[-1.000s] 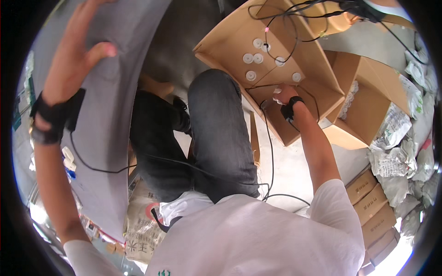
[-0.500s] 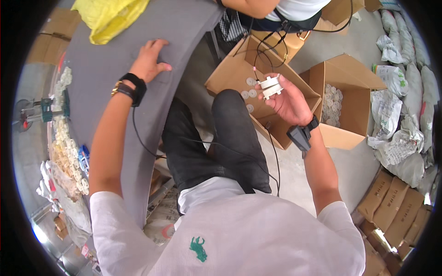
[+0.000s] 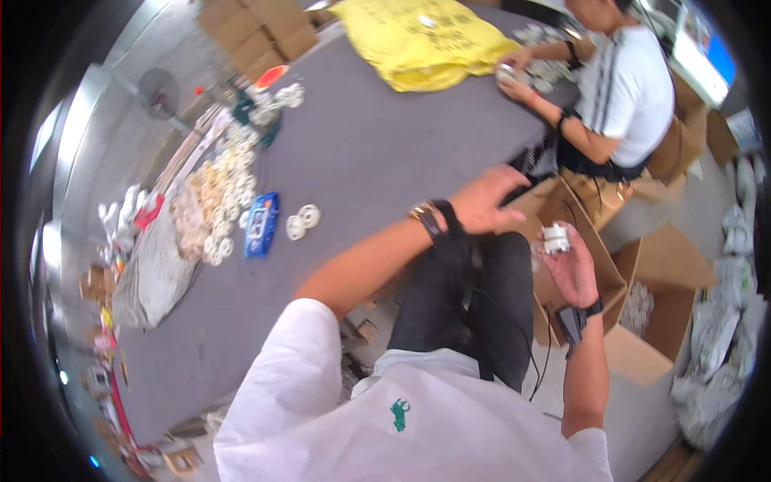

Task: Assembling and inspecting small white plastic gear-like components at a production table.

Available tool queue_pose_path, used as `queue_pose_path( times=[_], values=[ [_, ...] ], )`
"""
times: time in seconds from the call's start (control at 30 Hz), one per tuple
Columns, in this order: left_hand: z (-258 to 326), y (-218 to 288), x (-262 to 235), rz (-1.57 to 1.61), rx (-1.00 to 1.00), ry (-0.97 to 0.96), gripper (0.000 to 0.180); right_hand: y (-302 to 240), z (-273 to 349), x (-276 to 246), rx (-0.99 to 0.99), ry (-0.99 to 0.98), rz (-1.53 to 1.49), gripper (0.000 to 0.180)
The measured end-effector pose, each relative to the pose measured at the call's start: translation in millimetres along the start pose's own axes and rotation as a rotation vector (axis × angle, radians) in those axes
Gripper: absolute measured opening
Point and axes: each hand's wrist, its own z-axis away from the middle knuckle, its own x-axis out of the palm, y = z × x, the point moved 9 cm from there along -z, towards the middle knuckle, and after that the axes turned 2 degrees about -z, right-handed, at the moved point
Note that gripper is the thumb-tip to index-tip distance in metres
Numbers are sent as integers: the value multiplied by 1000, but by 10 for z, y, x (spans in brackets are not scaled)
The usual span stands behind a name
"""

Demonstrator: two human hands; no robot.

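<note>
My right hand (image 3: 575, 271) is closed around a round white plastic part (image 3: 555, 238) that looks like two notched discs face to face. It holds the part above an open cardboard box (image 3: 596, 269) beside my knee. My left hand (image 3: 485, 202), a little blurred, has its fingers apart and nothing in them. It hovers over my lap, near the table's edge, with the white part just to its right. Two white discs (image 3: 303, 222) lie on the grey table (image 3: 401, 153), next to a blue packet (image 3: 262, 225).
White and cream plastic parts (image 3: 233, 181) are heaped at the table's left. A yellow bag (image 3: 422, 48) lies at the far side, where a co-worker (image 3: 622, 88) handles similar parts. Another cardboard box (image 3: 662, 297) holds white discs. Sacks (image 3: 715, 345) line the right. Cables hang by my leg.
My left hand has left the tabletop and moved right, toward the white part in my right hand. The view has swung left and up, bringing more of the table and the co-worker into sight.
</note>
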Motion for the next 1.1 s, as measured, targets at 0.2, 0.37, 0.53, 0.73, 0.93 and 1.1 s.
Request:
queue_pose_path(
  times=[0.2, 0.37, 0.53, 0.73, 0.93, 1.1],
  values=[
    [359, 737, -185, 271, -25, -32, 67, 237, -110, 853, 35, -62, 200, 36],
    [798, 526, -581, 197, -71, 209, 58, 449, -292, 1406, 35, -126, 284, 34],
    [1084, 254, -859, 261, -186, 354, 40, 644, -389, 1808, 96, -163, 402, 33],
    [1362, 83, -1169, 373, -268, 509, 37, 697, -399, 2338, 89, -282, 579, 38],
    [1394, 126, -1411, 630, -294, 496, 32, 547, -373, 2610, -20, -322, 952, 47],
    [1348, 276, -1494, 645, -282, 481, 31, 331, -358, 2652, -85, -283, 1045, 43]
  ],
)
